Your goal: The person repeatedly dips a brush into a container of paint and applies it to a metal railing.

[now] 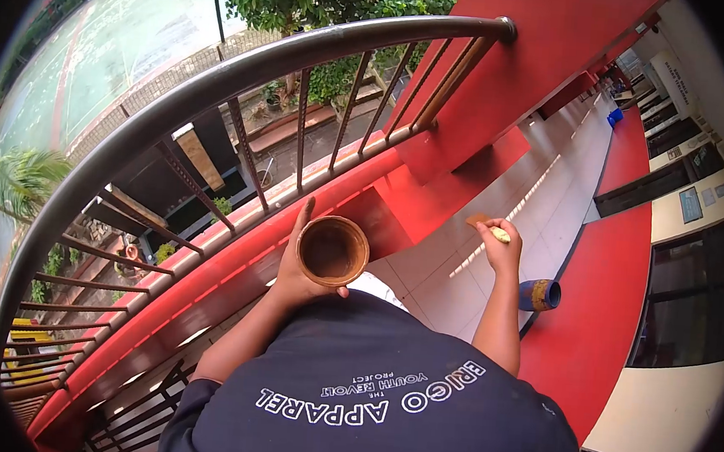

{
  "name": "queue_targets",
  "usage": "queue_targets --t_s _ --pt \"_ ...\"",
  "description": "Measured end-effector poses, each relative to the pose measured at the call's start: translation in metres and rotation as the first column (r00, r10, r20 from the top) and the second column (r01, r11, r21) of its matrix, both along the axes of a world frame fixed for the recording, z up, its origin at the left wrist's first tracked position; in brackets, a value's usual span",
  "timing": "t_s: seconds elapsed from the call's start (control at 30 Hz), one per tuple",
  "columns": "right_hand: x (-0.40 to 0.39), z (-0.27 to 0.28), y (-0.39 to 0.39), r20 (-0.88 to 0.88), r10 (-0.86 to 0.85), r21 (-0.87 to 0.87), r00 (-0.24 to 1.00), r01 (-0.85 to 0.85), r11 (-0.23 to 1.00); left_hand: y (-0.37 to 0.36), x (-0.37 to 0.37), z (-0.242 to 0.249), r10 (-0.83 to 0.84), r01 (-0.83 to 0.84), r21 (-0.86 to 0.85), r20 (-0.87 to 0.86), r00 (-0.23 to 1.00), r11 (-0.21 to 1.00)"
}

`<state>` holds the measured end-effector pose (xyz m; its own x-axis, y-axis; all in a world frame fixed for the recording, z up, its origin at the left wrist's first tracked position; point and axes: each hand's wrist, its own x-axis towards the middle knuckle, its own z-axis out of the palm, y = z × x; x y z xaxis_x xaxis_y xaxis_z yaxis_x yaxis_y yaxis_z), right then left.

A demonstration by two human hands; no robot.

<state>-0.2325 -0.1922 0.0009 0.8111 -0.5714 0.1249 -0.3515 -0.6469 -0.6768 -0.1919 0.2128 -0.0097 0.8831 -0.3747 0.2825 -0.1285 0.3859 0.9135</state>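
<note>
My left hand (291, 265) is closed around a round brown clay pot (332, 252), its mouth facing up toward me and its inside dark. A fingertip shows under the near side of the rim. To the right, my right hand (505, 251) is raised apart from the pot. It pinches a small tool with a flat brown end (477, 221) and a pale yellow-green end (501, 235); it looks like a brush, though I cannot tell for sure. Beyond my right forearm is a blue pot (533, 296) with a yellow-brown band, by the red ledge.
A curved dark metal railing (221, 80) with upright bars runs along my left, above a red kerb (233, 272). A red pillar (465, 74) rises ahead. The tiled walkway (450, 287) stretches away beside a red ledge (592, 360) and a windowed wall.
</note>
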Motion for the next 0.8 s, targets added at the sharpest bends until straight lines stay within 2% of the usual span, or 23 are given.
queue_targets --t_s 0.1,0.2,0.3,0.4,0.43,0.53,0.6,0.67,0.73,0.77,0.8 --pt "0.011 0.024 0.012 0.053 0.075 -0.175 0.996 -0.064 0.982 0.004 0.0 0.005 0.024 -0.024 0.012 -0.026 0.999 1.0" --pt "0.022 0.058 0.034 0.202 0.162 -0.088 0.966 -0.147 0.985 0.005 0.001 0.002 0.05 -0.05 0.043 -0.013 0.999 0.998" --pt "0.028 0.108 0.069 0.171 0.204 0.105 0.964 -0.224 0.969 0.004 0.005 -0.002 0.027 -0.027 0.009 -0.042 0.999 1.0" --pt "0.032 0.125 0.079 0.28 0.259 0.173 0.924 -0.314 0.933 0.004 0.005 0.002 0.027 -0.025 0.024 -0.064 0.998 0.999" --pt "0.032 0.132 0.08 0.262 0.264 0.128 0.928 -0.304 0.944 0.004 0.006 0.001 0.024 -0.023 0.027 -0.067 0.997 0.999" --pt "0.031 0.155 0.104 0.395 0.316 0.162 0.863 -0.404 0.9 0.002 0.008 -0.004 0.018 -0.019 -0.004 -0.067 0.998 1.0" --pt "0.031 0.165 0.119 0.519 0.382 0.21 0.765 -0.547 0.81 0.002 0.009 -0.006 0.031 -0.032 -0.011 -0.052 0.998 0.999" --pt "0.031 0.176 0.14 0.56 0.471 0.143 0.681 -0.64 0.755 0.001 0.009 -0.01 0.048 -0.048 0.003 -0.011 0.999 0.999" --pt "0.032 0.184 0.171 0.545 0.604 0.101 0.582 -0.76 0.642 0.002 0.008 -0.004 0.009 -0.008 0.02 -0.018 1.0 1.0" --pt "0.031 0.186 0.186 0.536 0.661 0.079 0.524 -0.811 0.579 0.002 0.009 -0.007 0.03 -0.033 0.058 0.057 0.998 0.998" --pt "0.031 0.185 0.198 0.483 0.681 0.066 0.551 -0.798 0.599 0.002 0.008 -0.009 0.029 -0.031 0.047 0.048 0.998 0.998"
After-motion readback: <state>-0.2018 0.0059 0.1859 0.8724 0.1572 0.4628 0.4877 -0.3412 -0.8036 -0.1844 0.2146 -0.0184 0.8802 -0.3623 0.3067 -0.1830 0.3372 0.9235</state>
